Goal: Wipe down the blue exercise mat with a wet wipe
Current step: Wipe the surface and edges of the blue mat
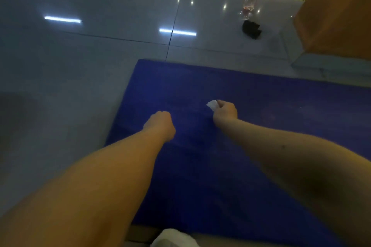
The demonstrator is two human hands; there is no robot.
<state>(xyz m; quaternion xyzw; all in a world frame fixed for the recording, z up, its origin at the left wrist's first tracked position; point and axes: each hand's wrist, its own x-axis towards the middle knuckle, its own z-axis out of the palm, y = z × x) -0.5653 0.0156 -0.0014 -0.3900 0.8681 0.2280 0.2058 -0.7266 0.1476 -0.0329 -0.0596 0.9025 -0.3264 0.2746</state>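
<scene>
Blue exercise mat (200,86) lay flat on the tiled floor (80,66), running from centre frame out past the right edge. The left hand (160,124) was over the mat's left part, fingers curled under into a fist with nothing seen in them; contact with the mat could not be confirmed. Just to its right, a small white wet wipe (212,104) was pinched in the fingers of the right hand (225,113), low at mid-mat. Beyond the mat, further right, a clear bottle (250,3) and a dark object (251,29) sat on the floor, well apart from the work.

Assessment: wiping was in hand; coverage could not be graded, as no damp streaks showed. The next move called for the wipe pressed flat and drawn in overlapping strokes.
</scene>
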